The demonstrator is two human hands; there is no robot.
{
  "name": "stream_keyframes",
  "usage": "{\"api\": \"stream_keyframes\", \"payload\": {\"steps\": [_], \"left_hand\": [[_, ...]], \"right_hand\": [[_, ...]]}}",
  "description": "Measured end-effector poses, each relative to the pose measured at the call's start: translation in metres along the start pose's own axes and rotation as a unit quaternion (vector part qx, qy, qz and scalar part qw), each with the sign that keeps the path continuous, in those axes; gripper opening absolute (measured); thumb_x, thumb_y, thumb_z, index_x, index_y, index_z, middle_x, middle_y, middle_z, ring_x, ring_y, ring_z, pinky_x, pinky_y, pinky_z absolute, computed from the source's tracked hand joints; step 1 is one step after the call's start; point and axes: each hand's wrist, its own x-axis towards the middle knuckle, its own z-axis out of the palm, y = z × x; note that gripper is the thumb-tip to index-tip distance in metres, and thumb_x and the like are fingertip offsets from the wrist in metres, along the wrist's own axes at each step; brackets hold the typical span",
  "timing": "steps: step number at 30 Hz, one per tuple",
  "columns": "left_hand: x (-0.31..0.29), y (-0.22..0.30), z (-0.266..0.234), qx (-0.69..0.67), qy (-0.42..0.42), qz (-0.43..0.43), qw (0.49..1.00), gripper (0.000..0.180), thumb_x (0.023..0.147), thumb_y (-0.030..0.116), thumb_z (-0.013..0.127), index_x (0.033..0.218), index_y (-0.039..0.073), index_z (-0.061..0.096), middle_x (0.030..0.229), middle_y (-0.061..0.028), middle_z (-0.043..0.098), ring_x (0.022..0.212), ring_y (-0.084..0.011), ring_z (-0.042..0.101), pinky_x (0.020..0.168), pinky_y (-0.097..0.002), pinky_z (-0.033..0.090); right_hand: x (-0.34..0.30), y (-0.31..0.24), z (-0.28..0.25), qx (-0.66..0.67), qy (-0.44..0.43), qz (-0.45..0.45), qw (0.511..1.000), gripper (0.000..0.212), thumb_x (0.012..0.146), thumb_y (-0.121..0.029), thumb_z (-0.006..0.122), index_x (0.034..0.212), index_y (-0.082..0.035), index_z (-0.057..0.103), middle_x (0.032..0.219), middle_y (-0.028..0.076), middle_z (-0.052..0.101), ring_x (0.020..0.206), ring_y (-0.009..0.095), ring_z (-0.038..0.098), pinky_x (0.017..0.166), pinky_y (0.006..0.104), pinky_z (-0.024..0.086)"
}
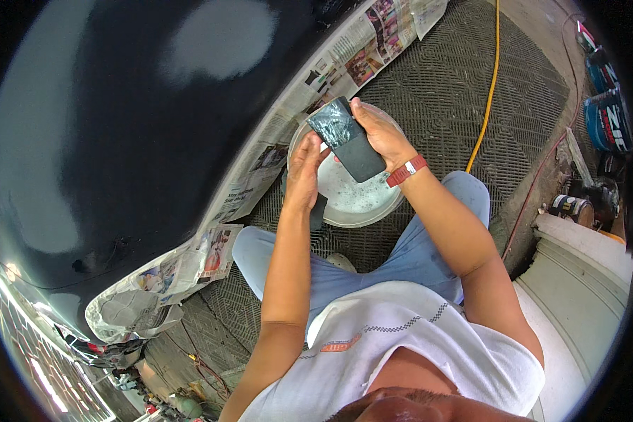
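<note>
Over a round, pale bucket [399, 197] of cloudy, bubbly water, I hold a dark rectangular sheet of sandpaper [362, 156]. Its far half is wet and glossy with whitish streaks, while the near half is matt black. My right hand [383, 133] grips the sheet along its right edge, thumb at the upper corner. At the left edge, my left hand [304, 169] has its fingers curled against the sheet, some of them partly hidden. A small dark piece [318, 212] shows below my left hand, against the bucket's side.
A dark car body panel [148, 141] fills the left, its lower edge masked with newspaper [260, 165]. Ridged matting [457, 91] covers the floor, crossed by a yellow hose [490, 91]. Blue tubs [607, 119], a can [572, 209] and a whitish panel [577, 281] stand at right.
</note>
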Motion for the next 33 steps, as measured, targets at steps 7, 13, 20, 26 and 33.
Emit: {"api": "stream_keyframes", "payload": {"steps": [7,13,20,26,33], "left_hand": [[0.009,0.014,0.005,0.002,0.014,-0.032,0.999,0.02,0.101,0.022,0.08,0.116,0.012,0.07,0.108,0.0015,0.071,0.106,-0.0099,0.063,0.108,-0.031,0.046],[0.024,0.018,0.0,0.009,0.083,-0.008,0.997,0.019,0.099,0.015,0.08,0.098,0.014,0.062,0.106,-0.0002,0.074,0.095,-0.0086,0.069,0.086,-0.0289,0.056],[0.025,0.029,-0.011,-0.033,0.179,0.071,0.981,0.027,0.1,0.016,0.079,0.114,0.016,0.057,0.108,0.0011,0.073,0.096,-0.0103,0.07,0.087,-0.0319,0.058],[0.026,0.026,-0.002,0.02,0.151,0.065,0.986,0.033,0.103,0.02,0.075,0.127,0.015,0.054,0.108,-0.0019,0.075,0.101,-0.0119,0.07,0.093,-0.0357,0.059],[0.024,0.019,0.02,0.017,0.106,0.068,0.992,0.035,0.108,0.023,0.069,0.136,0.013,0.051,0.112,-0.004,0.075,0.105,-0.0144,0.069,0.095,-0.0358,0.055]], "right_hand": [[0.005,-0.001,-0.008,0.027,-0.015,-0.013,0.999,0.067,0.106,-0.069,0.051,0.122,-0.006,0.066,0.098,0.01,0.076,0.076,0.019,0.076,0.065,0.0339,0.064],[0.023,0.021,-0.039,-0.09,-0.027,-0.1,0.991,0.069,0.101,-0.052,0.075,0.142,0.002,0.06,0.124,0.013,0.072,0.104,0.017,0.073,0.094,0.0337,0.058],[0.017,-0.007,-0.032,-0.245,0.09,-0.067,0.963,0.073,0.093,-0.033,0.088,0.149,-0.001,0.056,0.134,0.018,0.068,0.121,0.023,0.066,0.102,0.037,0.054],[0.008,-0.003,0.004,-0.401,0.171,-0.374,0.818,0.068,0.089,-0.026,0.088,0.146,-0.002,0.059,0.141,0.022,0.063,0.13,0.038,0.063,0.112,0.0447,0.05],[0.003,0.018,0.023,-0.466,0.154,-0.366,0.79,0.061,0.092,-0.025,0.083,0.146,-0.007,0.062,0.149,0.025,0.056,0.14,0.045,0.053,0.118,0.0492,0.044]]}}
